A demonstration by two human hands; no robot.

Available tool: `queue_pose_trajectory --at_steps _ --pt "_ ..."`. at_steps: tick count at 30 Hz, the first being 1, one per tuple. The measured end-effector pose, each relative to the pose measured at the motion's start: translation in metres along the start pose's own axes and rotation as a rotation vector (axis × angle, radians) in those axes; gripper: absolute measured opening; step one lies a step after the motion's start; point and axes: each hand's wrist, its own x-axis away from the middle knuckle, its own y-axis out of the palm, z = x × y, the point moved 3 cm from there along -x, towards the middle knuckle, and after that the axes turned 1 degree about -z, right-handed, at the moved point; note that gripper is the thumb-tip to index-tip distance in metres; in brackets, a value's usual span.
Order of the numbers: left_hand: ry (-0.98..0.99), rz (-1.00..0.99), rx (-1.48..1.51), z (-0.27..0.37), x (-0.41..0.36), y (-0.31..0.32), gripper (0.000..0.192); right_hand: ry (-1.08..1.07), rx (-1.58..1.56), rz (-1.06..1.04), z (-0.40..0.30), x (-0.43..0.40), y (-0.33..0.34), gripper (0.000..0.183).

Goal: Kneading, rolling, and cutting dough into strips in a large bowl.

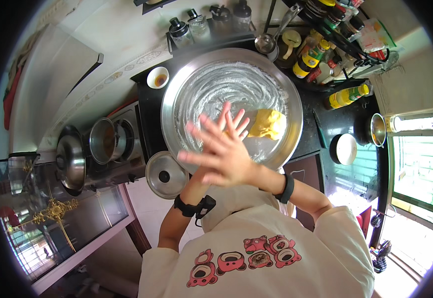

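Note:
Over the near part of a wide metal basin (170, 93), my two hands cross with palms and fingers spread. My right hand (229, 158) is on top, blurred, its fingers pointing left. Beneath it my left hand (235, 124) shows mainly its fingers, reaching up and right; the right hand hides most of its palm. Neither appears to hold anything. A lump of yellow dough (270, 124) sits in the basin's right side, just beyond my left fingertips. Streaks of white flour (235, 83) coat the basin floor.
Left of the basin are a small white bowl (158, 78) with brownish residue, a metal lid (166, 175) and a pot (103, 141) by the stove. To the right lie a green-handled knife (320, 130), a sauce bottle (347, 97) and a white dish (346, 149). Seasoning jars (181, 33) line the back.

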Motion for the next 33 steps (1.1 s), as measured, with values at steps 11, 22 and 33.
queue_pose_trajectory --at_steps 11,22,33 --pt "-0.758 0.459 0.410 -0.020 0.012 -0.021 0.067 0.369 -0.685 0.439 0.071 0.039 0.012 0.060" --pt "-0.764 0.396 0.578 -0.084 0.060 -0.101 0.042 0.621 0.403 -0.635 0.208 0.186 0.025 0.120" --pt "-0.630 0.437 0.807 -0.110 0.091 -0.150 0.040 0.304 0.595 -0.579 0.190 0.203 0.036 0.069"
